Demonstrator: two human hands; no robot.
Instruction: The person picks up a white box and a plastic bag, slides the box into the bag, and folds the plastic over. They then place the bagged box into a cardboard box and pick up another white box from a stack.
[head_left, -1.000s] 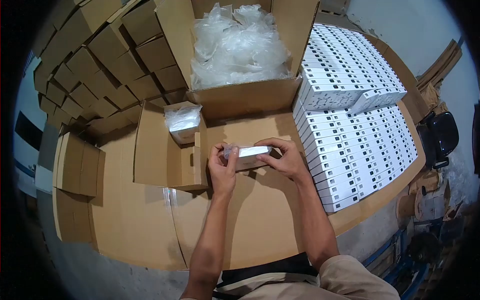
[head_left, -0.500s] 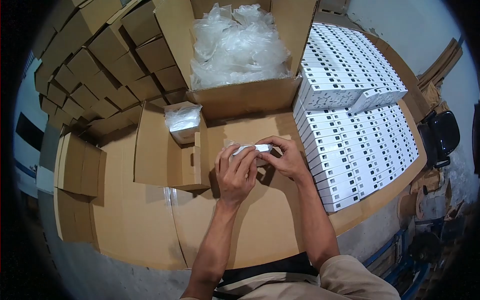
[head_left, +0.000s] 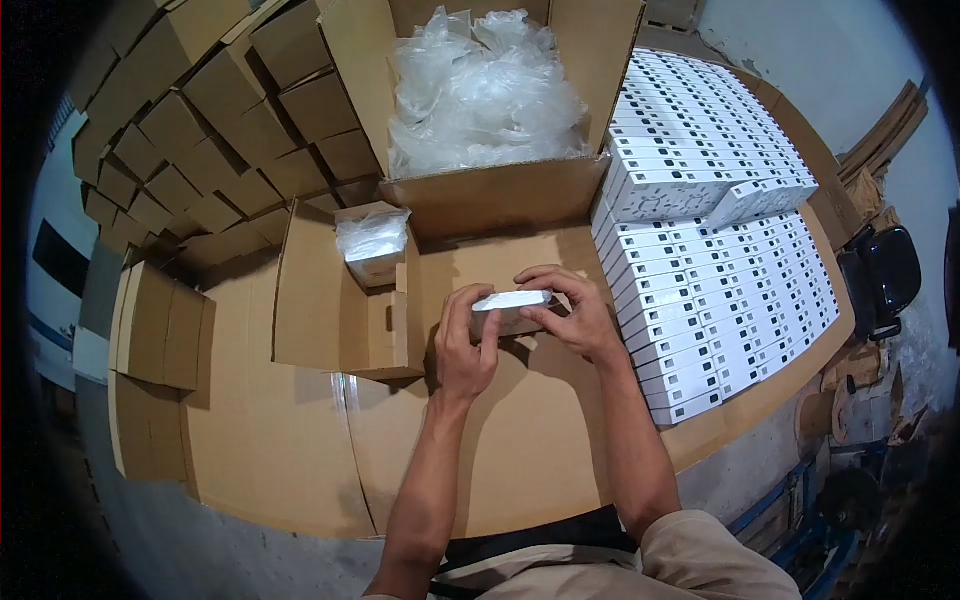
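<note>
A small white box in a clear plastic bag (head_left: pixel 512 300) is held up in front of me, just above the cardboard surface. My left hand (head_left: pixel 467 345) grips its left end, thumb on the near side and fingers behind. At the other end, my right hand (head_left: pixel 575 318) pinches it between thumb and fingers. Left of my hands stands an open cardboard carton (head_left: pixel 325 310) lying at a slant. Inside it, towards the back, are plastic-wrapped items (head_left: pixel 373 236).
A large open carton (head_left: pixel 500 195) full of clear plastic bags (head_left: pixel 490 100) stands behind my hands. Rows of white boxes (head_left: pixel 715 300) are stacked on the right. Many brown cartons (head_left: pixel 215 130) pile up at the back left, and folded-up cartons (head_left: pixel 158 325) stand at the left edge.
My left fingers have moved from over the wrapped box's front to its left end, with the thumb now on the near side. The box shows more of its face.
</note>
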